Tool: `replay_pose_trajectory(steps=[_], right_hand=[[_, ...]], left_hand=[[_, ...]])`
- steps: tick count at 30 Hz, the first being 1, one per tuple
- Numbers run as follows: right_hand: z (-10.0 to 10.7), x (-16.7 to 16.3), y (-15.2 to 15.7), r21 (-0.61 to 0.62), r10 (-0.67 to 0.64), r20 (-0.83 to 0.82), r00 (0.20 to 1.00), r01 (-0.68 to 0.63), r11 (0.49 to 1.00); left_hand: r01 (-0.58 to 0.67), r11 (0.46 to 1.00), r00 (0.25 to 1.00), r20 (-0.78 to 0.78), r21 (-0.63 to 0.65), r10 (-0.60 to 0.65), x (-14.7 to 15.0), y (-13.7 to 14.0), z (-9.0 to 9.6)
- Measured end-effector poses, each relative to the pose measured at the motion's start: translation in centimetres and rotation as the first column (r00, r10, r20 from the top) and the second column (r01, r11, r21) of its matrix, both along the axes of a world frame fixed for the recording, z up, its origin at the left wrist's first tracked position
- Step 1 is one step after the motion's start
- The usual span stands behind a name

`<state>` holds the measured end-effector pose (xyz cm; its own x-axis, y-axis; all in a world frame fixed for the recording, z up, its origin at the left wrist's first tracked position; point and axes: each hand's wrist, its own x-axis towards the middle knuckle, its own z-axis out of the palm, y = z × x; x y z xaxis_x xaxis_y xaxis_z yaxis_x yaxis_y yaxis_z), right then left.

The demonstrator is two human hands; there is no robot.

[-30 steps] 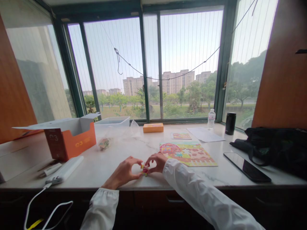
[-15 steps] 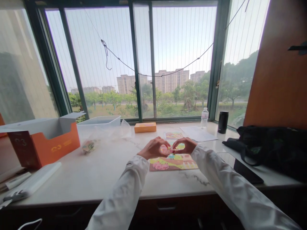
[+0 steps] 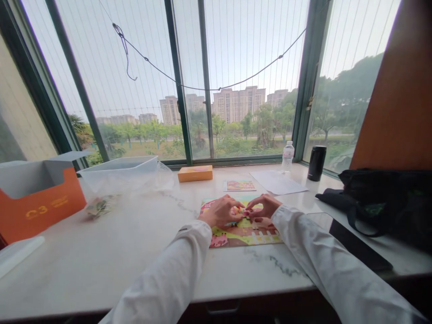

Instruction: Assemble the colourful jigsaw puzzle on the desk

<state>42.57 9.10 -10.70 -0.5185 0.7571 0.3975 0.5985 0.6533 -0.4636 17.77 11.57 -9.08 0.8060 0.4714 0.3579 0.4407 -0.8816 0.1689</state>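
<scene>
A colourful picture board [image 3: 248, 238] with a pink figure and a white fence printed on it lies flat on the counter in front of me. My left hand [image 3: 222, 211] and my right hand [image 3: 266, 207] meet over its middle, fingertips almost touching. Thumb and forefinger of each hand are pinched round a small pink piece [image 3: 245, 210], whose exact kind I cannot make out. Both hands sit low, close to the board, and hide part of it. Beyond the board lies a small card [image 3: 240, 185] with a similar picture.
Behind stand an orange box [image 3: 195, 173], a water bottle [image 3: 288, 156] and a black cylinder [image 3: 316, 163]; paper [image 3: 278, 182] lies between. A dark tablet-like slab [image 3: 359, 245] and black bag [image 3: 388, 202] are right. Left are a plastic bin [image 3: 118, 170], a bagged bundle [image 3: 103, 206] and an open orange carton [image 3: 43, 204].
My hands have come down closer to the board, still pinching at the same small piece. The view has tilted and shifted, so the carton sits farther left.
</scene>
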Motion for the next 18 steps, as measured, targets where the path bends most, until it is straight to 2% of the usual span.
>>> replay_pose_trajectory(steps=[3,12,18], right_hand=[[-0.2,0.3,0.3,-0.052,0.104,-0.025,0.994,-0.105,0.993],[-0.8,0.1,0.2,0.015,0.019,-0.016,1.000,-0.018,1.000],[-1.4,0.1,0.4,0.094,-0.026,0.014,1.000,0.025,0.995]], left_hand=[[0.018,1.000,1.000,-0.013,-0.013,-0.018,0.1,0.1,-0.2],[0.039,0.999,0.999,-0.011,-0.037,-0.039,0.0,-0.5,0.3],[0.038,0.999,0.999,-0.002,-0.022,-0.038,0.3,-0.5,-0.2]])
